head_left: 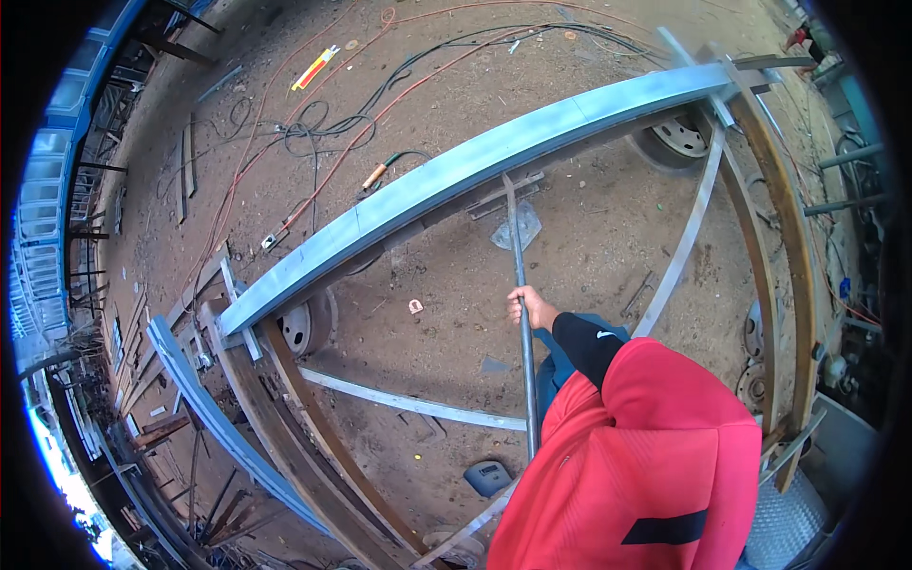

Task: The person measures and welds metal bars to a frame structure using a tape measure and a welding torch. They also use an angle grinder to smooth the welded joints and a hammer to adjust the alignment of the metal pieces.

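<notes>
My right hand (pixel 532 309) is wrapped round a long grey metal bar (pixel 519 256), at the end of a black cuff and red sleeve. The bar runs away from me, and its bent far end meets the near lower edge of a long pale blue-grey metal beam (pixel 475 157). Whether that end hooks the beam or only rests against it is too small to tell. The bar's near end disappears behind my red jacket (pixel 646 465). My left hand does not show. The beam lies across brown metal rails at its left (pixel 256 418) and right (pixel 798 247) ends.
Wheel rims (pixel 309 323) sit under both beam ends. A pale flat strip (pixel 418 408) crosses low on the left, another (pixel 684 242) on the right. Beyond the beam, hoses and cables (pixel 323 128) tangle on the dirt near an orange-handled tool (pixel 375 176). Blue metalwork (pixel 57 190) stands far left.
</notes>
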A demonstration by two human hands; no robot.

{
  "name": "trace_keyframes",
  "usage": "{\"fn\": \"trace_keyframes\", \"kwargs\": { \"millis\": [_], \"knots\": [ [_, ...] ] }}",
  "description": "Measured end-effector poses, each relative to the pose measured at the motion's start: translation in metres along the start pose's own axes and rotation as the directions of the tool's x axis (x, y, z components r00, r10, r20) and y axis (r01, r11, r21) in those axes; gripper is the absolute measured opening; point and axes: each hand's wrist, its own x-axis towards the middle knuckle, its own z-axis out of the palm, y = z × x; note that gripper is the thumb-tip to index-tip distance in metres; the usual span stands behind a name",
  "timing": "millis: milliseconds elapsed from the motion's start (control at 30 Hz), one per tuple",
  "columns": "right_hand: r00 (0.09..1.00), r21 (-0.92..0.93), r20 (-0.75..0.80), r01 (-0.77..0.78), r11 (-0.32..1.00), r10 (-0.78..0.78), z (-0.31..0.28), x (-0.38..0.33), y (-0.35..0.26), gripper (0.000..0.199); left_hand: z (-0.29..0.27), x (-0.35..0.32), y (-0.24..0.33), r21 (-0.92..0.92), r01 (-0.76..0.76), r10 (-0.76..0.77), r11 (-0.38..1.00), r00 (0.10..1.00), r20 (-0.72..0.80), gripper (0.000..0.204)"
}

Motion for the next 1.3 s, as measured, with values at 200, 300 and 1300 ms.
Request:
{"fn": "trace_keyframes", "kwargs": {
  "millis": [200,300,1300],
  "knots": [
    [0.997,-0.122,-0.069,0.030,0.992,-0.039,-0.017,0.002,-0.016,0.022,0.099,-0.022,0.041,-0.018,0.114,-0.115,0.993,0.987,-0.111,0.036],
    [0.998,-0.198,-0.005,0.061,0.978,-0.063,-0.015,0.010,-0.038,0.023,0.119,-0.028,0.081,-0.119,0.133,-0.147,0.984,0.982,-0.116,0.033],
    [0.968,-0.560,-0.178,-0.249,0.790,0.179,-0.047,0.075,-0.165,0.022,0.321,0.159,0.151,-0.728,0.353,-0.229,0.587,0.936,0.269,0.059]
  ]
}}
